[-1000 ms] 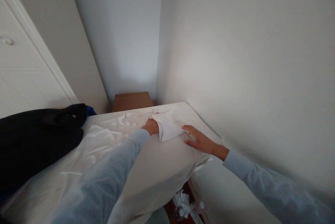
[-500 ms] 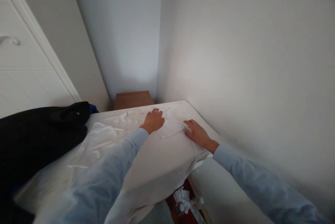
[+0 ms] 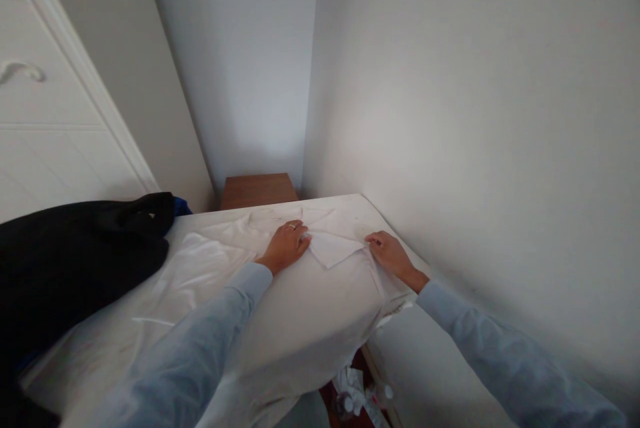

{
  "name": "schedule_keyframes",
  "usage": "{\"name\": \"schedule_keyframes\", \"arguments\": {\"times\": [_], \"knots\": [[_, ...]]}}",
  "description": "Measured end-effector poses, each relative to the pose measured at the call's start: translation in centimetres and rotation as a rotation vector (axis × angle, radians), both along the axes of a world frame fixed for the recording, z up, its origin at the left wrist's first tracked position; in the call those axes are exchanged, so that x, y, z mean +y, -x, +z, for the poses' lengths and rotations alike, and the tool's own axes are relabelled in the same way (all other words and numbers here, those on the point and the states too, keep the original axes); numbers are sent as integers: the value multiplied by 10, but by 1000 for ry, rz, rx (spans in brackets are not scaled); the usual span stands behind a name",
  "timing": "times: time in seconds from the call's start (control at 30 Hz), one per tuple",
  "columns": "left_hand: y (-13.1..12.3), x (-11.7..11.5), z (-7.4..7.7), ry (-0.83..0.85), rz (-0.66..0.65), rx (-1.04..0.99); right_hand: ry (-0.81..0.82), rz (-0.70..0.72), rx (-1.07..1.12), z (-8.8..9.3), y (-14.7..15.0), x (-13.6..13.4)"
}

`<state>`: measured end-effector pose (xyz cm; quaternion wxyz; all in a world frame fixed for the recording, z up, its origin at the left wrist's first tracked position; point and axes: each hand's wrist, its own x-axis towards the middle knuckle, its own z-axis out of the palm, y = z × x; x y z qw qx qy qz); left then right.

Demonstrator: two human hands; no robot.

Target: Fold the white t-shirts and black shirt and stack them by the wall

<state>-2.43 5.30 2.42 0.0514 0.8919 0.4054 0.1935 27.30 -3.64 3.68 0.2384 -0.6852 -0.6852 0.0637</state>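
Note:
A white garment [image 3: 210,261], perhaps a shirt, lies spread over a white-covered board [image 3: 300,321]. Its right part ends in a flat pointed flap [image 3: 334,249] between my two hands. My left hand [image 3: 289,241], with a ring on a finger, pinches the left corner of this flap, thumb toward it. At the opposite corner my right hand [image 3: 387,251] has its thumb and fingertips closed on the cloth edge. Both hands rest low over the board's far right end.
Black clothing [image 3: 85,255] with a bit of blue is heaped on the left. A brown wooden box or stool [image 3: 257,189] stands behind the board in the corner. A wall [image 3: 475,115] borders the right side. Plastic bottles [image 3: 345,403] lie below, beside a white cabinet [image 3: 55,101] at far left.
My hands have gone from lying fairly flat on the cloth to pinching the flap's corners. The left hand has drawn slightly nearer to me; the flap's point shows more clearly.

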Motion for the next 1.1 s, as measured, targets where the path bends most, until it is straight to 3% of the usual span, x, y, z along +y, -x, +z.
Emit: {"name": "schedule_keyframes", "arguments": {"times": [0.1,0.2,0.37,0.63,0.9,1.1], "knots": [[1,1,-7,-41,6,-107,-27,27,14,13,16,22],[1,1,-10,-21,49,-104,73,-29,-93,25,36,52],[1,-1,-10,8,68,-48,212,-152,-152,27,54,89],[1,-3,-5,17,70,-60,210,-199,-142,15,48,100],[1,-5,-6,3,54,-31,206,-264,-100,8,17,115],[1,-5,-5,-27,35,-26,165,-211,-94,5,14,122]]}}
